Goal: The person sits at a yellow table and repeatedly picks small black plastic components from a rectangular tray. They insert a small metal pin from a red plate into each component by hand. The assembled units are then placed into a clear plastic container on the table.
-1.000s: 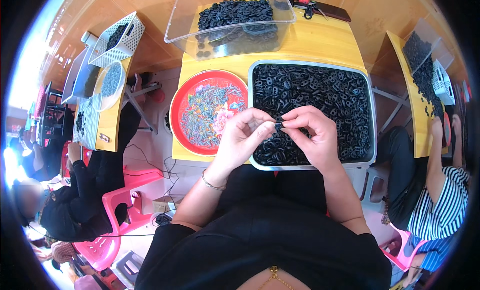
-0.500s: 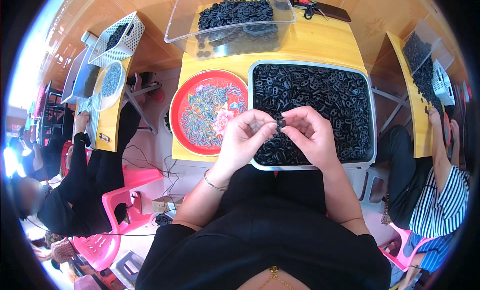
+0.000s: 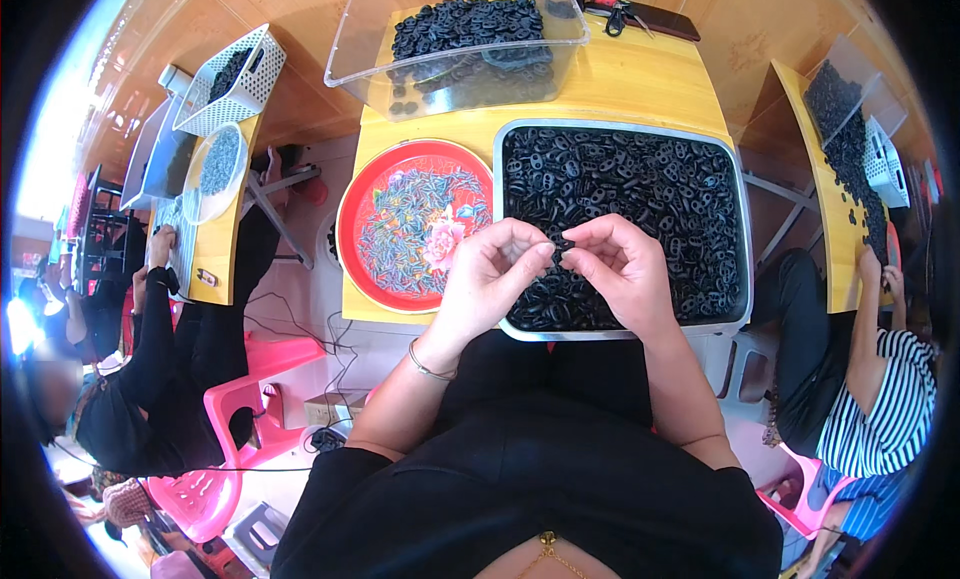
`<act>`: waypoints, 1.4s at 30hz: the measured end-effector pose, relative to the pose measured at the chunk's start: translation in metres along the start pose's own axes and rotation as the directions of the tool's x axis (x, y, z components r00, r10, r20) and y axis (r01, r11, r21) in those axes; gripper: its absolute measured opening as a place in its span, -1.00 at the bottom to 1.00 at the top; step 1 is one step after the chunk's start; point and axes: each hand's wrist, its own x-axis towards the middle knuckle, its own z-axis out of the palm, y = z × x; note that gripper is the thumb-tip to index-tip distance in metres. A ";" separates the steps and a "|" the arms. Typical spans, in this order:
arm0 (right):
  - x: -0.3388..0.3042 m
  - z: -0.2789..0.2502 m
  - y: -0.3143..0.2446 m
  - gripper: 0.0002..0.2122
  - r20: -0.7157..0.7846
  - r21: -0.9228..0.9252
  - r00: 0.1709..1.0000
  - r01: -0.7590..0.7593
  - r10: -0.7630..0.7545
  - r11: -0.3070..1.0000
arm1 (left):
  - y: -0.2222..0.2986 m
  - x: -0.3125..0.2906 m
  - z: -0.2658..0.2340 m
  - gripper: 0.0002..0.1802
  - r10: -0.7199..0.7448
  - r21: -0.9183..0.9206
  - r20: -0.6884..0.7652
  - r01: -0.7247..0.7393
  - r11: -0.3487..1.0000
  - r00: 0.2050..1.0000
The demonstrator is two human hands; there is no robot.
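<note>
We list, at centre, one small black piece (image 3: 562, 247), held up over the near left part of a metal-rimmed tray, partly hidden by fingers. Left hand (image 3: 497, 269), thumb and fingers bent: its grip is narrow, pinching the piece from the left; bangle (image 3: 430, 367) on the wrist. Right hand (image 3: 624, 271): its grip is likewise narrow, pinching the same piece from the right, the two sets of fingertips close together. Below both, we enter the rectangular tray (image 3: 745, 269), filled with loose black pieces (image 3: 690, 209), many showing two holes. To its left, just beside it, one round red tray (image 3: 356, 269) with a flower pattern, strewn with slender greyish pins (image 3: 405, 214). Behind these, one clear plastic bin (image 3: 430, 99) holding a heap of black parts (image 3: 470, 29). At the far right corner, black-handled scissors (image 3: 617, 21) and a dark flat case (image 3: 670, 23). All stand on one yellow surface (image 3: 640, 84). Off to the right, we record a co-worker in a striped top (image 3: 895, 404) beside another yellow surface (image 3: 842, 269).
</note>
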 end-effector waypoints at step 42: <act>0.012 -0.032 0.027 -0.89 -0.038 -0.010 0.997 -0.062 0.062 0.998 | -0.030 0.032 0.010 -0.81 0.222 0.897 0.308 -0.360 0.257 0.925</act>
